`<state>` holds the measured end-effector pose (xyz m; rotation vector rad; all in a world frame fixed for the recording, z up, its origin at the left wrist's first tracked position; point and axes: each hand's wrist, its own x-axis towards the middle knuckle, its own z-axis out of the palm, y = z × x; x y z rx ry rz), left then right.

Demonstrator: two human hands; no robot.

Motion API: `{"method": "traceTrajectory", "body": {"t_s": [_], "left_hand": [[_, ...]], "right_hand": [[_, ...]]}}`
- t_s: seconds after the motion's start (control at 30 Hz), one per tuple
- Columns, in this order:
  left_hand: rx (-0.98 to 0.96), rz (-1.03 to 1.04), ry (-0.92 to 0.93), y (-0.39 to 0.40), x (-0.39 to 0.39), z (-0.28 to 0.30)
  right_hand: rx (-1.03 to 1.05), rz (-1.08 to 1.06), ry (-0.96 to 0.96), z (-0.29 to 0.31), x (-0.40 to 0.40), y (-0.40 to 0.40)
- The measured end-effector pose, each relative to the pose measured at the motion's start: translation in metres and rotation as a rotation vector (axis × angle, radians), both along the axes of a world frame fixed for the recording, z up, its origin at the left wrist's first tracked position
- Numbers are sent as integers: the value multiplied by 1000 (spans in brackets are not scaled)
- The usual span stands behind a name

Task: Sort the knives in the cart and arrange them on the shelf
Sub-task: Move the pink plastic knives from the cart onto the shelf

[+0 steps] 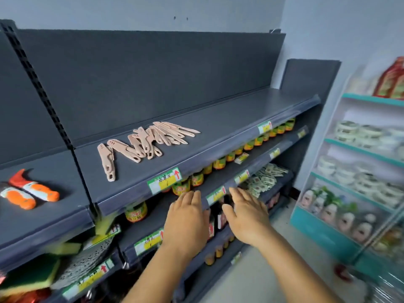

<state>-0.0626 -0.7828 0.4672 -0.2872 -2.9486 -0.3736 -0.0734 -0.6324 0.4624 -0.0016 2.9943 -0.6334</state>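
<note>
Several pale pink sheathed knives (142, 143) lie in a loose fan on the dark grey top shelf (229, 119); one pink knife (106, 161) lies apart at the left end. Two orange-and-white handled knives (32, 190) rest on the neighbouring shelf section at the left. My left hand (187, 217) and my right hand (247, 215) hover side by side, fingers straight and empty, in front of the second shelf's edge, below the pink knives. The cart is not in view.
Jars with yellow-green labels (218, 162) fill the shelf below. Sachets (262, 178) lie further right. Sponges and a metal grater (87, 256) sit at lower left. A teal-and-white shelf unit (358, 167) with bowls stands on the right. Floor lies between them.
</note>
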Motion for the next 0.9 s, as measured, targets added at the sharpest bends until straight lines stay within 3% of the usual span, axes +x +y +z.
{"method": "traceTrajectory", "body": {"t_s": [0.43, 0.9], "left_hand": [[-98, -347, -343, 132, 87, -113], [-77, -633, -508, 353, 168, -158]], "right_hand": [[-36, -419, -194, -112, 153, 121], [-201, -735, -287, -176, 267, 316]]}}
